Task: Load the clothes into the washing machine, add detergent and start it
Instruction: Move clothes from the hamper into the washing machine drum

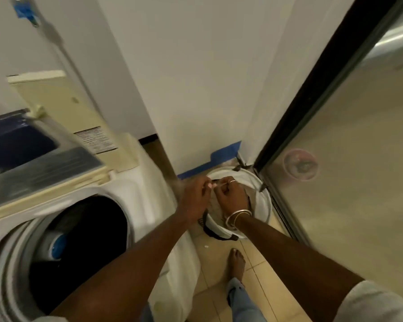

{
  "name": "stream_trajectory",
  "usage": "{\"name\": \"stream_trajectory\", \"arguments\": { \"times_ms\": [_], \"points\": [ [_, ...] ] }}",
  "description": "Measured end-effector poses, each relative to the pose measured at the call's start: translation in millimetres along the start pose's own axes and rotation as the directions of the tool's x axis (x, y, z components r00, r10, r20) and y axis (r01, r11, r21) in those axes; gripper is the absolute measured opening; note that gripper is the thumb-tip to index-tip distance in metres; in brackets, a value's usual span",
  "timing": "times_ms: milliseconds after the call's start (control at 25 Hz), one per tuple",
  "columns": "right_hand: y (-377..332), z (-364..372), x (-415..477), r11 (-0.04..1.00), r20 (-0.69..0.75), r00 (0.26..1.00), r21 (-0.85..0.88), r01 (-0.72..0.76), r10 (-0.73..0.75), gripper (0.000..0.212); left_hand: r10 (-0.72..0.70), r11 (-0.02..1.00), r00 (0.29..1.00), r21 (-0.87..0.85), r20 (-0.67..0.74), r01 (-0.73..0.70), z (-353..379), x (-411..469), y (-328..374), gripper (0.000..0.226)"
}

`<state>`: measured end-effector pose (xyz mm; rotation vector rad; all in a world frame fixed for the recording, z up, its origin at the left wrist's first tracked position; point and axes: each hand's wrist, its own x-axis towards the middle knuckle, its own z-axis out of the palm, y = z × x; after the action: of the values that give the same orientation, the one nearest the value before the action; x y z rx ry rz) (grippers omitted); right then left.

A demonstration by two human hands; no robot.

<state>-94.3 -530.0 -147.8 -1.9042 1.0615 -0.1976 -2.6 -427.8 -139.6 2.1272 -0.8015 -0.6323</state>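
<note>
String (221, 186) pinched – hamper (262, 196) contents hidden

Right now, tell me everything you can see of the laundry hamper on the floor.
The laundry hamper is round, with a white cloth liner folded over its rim, upright on the tile floor in the corner between wall, glass door and washing machine. A black strap hangs at its near side. The left hand and right hand hover over its mouth, pinching a thin pale cord. Its contents are mostly hidden.
</note>
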Motion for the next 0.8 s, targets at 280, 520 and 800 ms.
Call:
{"name": "stream_trajectory", "arguments": {
  "times_ms": [280,520,800],
  "points": [
    [154.2,15.7,99.6,0.96,0.271,0.946,-0.258,-0.109,0.18,0.045,-0.271,0.959,0.909,0.169,0.315,0.228,139.9,87.0,-93.2,0.037],
    [296.6,65.8,189.5,0.85,0.419,0.896,-0.517,0.1,0.15,0.075,-0.37,0.923,0.819,0.271,0.438,0.272,228.7,140.6,-198.8,0.077],
    [409.0,150.4,272.2,0.655,0.458,0.865,-0.721,0.226,0.205,0.142,-0.483,0.729,0.806,0.667,0.343,0.154,322.6,220.5,-352.7,0.152]
  ]
}}
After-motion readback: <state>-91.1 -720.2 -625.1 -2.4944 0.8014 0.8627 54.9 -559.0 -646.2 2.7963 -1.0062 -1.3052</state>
